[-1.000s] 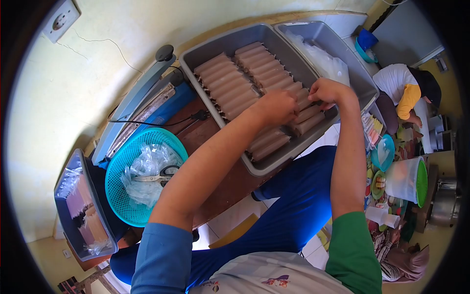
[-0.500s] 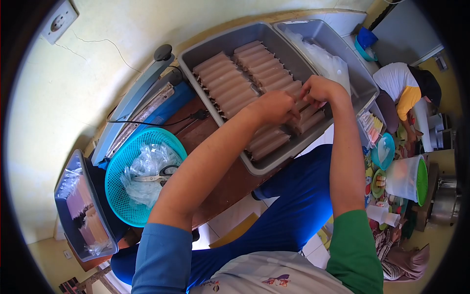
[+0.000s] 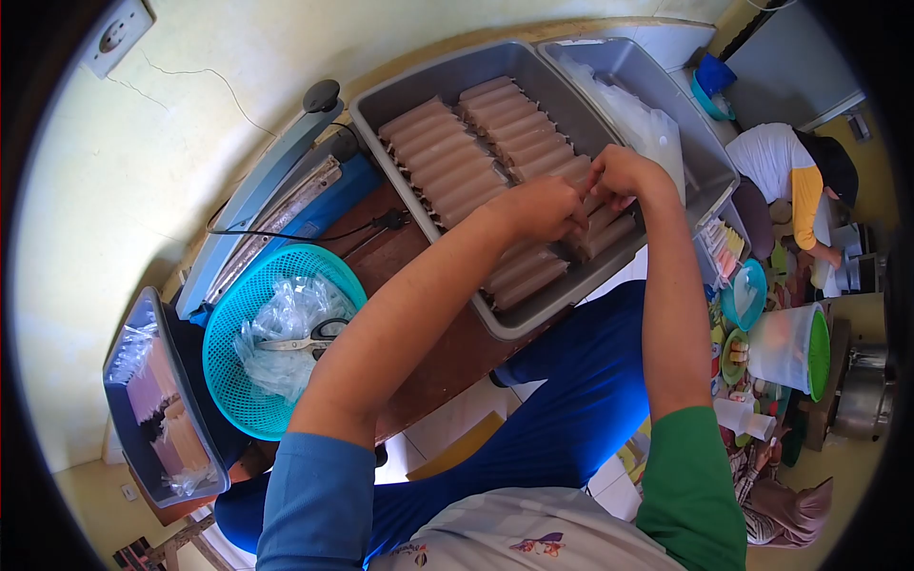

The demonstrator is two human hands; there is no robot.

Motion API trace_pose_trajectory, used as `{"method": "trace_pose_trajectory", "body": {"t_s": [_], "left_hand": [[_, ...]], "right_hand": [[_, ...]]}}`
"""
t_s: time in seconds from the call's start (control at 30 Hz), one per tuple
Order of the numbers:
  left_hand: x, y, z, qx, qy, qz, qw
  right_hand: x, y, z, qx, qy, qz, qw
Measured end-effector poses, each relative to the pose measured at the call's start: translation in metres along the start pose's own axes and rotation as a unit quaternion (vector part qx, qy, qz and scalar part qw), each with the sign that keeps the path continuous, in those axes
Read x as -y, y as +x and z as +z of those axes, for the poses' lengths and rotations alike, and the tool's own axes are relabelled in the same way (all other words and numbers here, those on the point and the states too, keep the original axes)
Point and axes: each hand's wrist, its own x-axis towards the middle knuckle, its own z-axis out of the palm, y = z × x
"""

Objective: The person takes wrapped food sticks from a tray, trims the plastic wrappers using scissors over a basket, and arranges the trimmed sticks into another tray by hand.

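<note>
Left hand (image 3: pixel 550 207) and right hand (image 3: pixel 626 177), close together with fingers bent, grip contents not determinable, work over brown packets (image 3: pixel 447 169) rowed in the grey tray (image 3: pixel 564 103), upper centre of frame, packet handling apparently in hand and light finger pressure likely called for next.

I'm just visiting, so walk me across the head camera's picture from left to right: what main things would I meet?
Small grey bin → turquoise basket → large grey tray holding rows of brownish packets → whitish bucket with a green rim → shiny metal pot.
</note>
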Motion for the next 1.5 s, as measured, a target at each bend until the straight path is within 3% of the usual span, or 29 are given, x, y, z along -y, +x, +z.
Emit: {"method": "trace_pose_trajectory", "body": {"t_s": [0.47, 0.63, 0.83, 0.97, 1.03, 1.13, 1.37, 1.5], "left_hand": [[0.004, 0.004, 0.003, -0.033, -0.018, -0.037, 0.999], [0.013, 0.004, 0.004, -0.141, 0.103, -0.118, 0.978], [0.009, 0.002, 0.006, -0.084, 0.205, -0.12, 0.968], [0.012, 0.002, 0.005, -0.086, 0.168, -0.097, 0.977], [0.016, 0.005, 0.004, -0.082, 0.087, -0.086, 0.989], [0.012, 0.004, 0.003, -0.061, 0.023, -0.117, 0.991], [0.015, 0.004, 0.004, -0.085, 0.033, -0.097, 0.991], [0.013, 0.004, 0.003, -0.071, -0.01, -0.143, 0.987]], "right_hand": [[0.0, 0.003, 0.002, -0.011, -0.023, 0.016, 1.0], [0.001, 0.002, 0.002, -0.019, -0.016, 0.017, 1.0], [0.002, 0.002, 0.001, -0.008, -0.016, 0.017, 1.0], [0.002, 0.001, 0.002, -0.008, -0.011, 0.017, 1.0], [0.002, 0.002, 0.002, -0.007, -0.011, 0.029, 1.0], [0.003, 0.0, 0.002, -0.007, -0.004, 0.033, 0.999], [0.004, 0.001, 0.004, -0.017, -0.016, 0.044, 0.999], [0.005, -0.002, 0.004, -0.022, -0.018, 0.035, 0.999]]}}
